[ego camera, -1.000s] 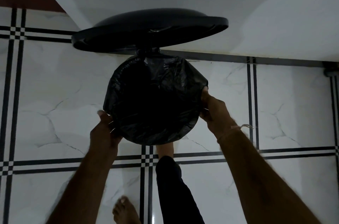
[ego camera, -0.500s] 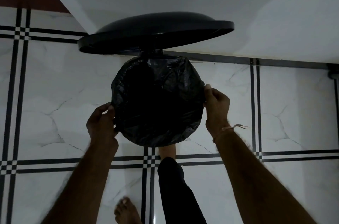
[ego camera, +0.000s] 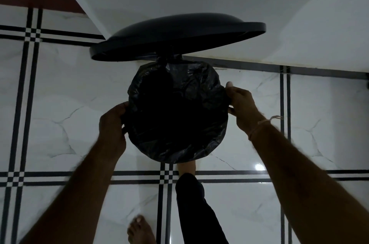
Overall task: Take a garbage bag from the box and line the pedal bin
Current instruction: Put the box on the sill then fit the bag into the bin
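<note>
Head view: the crinkled black plastic garbage bag (ego camera: 177, 116) sits at the centre of the frame, its mouth spread and folded over the rim of the round black pedal bin (ego camera: 166, 57), so the bin's body is hidden beneath it. The opening is round, with no long axis to speak of. It lies directly between the two grips.

The left grip (ego camera: 112, 124) is at the bag's lower-left edge, fingers curled round the folded-over plastic. The right grip (ego camera: 242, 107) is at the right edge, somewhat higher in the frame, pinching the fold between thumb and fingers. Both touch the bag and neither is nearer. What seems left is to tug the fold down evenly, most likely at the lower edge and near the hinge at the top, where the plastic looks bunched.

The domed black plastic lid (ego camera: 175, 32) stands raised above the opening in the upper middle of the frame, clear of both grips. A bare foot (ego camera: 185, 166) below the bin appears to be pressing the pedal. If it lifted, the lid would probably fall onto the grips. Another bare foot (ego camera: 139, 229) rests on the white marble-patterned tiled floor (ego camera: 60, 104) at the bottom.
</note>
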`<state>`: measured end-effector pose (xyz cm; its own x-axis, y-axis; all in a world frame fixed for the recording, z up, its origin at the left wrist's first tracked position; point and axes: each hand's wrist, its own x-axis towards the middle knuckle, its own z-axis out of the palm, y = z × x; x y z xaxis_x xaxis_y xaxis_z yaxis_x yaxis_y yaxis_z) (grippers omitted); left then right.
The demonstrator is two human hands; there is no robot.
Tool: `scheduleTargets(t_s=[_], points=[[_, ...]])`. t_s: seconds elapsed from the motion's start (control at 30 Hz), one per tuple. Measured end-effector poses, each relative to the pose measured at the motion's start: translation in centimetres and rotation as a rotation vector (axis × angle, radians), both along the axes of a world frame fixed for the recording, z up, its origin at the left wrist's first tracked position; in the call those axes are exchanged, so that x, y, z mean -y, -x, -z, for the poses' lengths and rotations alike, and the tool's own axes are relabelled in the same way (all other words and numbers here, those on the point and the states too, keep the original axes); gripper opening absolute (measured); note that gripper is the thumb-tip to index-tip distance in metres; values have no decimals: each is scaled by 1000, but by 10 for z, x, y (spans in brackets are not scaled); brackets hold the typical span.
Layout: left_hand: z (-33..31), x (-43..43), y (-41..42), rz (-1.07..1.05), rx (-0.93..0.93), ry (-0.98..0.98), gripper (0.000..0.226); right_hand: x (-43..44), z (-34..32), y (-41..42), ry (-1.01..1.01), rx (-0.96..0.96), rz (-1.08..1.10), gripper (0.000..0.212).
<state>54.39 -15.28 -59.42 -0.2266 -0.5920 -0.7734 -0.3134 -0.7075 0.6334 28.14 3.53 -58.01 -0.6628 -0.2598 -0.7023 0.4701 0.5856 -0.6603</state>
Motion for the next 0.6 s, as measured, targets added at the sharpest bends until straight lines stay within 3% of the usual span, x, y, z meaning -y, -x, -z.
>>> scheduleTargets(t_s=[0.1,0.23,0.3,0.4,0.53,0.6], points=[[-1,4,12,34,19,22,50,7,-5,-3,-26,20,-56,55],[5,10,27,157,27,55,43,21,-11,3,-89,154,-121,56],[6,16,28,210,52,70,30,19,-13,11,-122,215,-176,50],[6,26,30,215,88,137,21,19,-11,22,-192,95,-259,49],[6,36,40,215,-26,166,28,38,-6,20,166,-83,-59,54],[5,40,48,228,-51,178,37,52,1,16,280,-158,-109,40]])
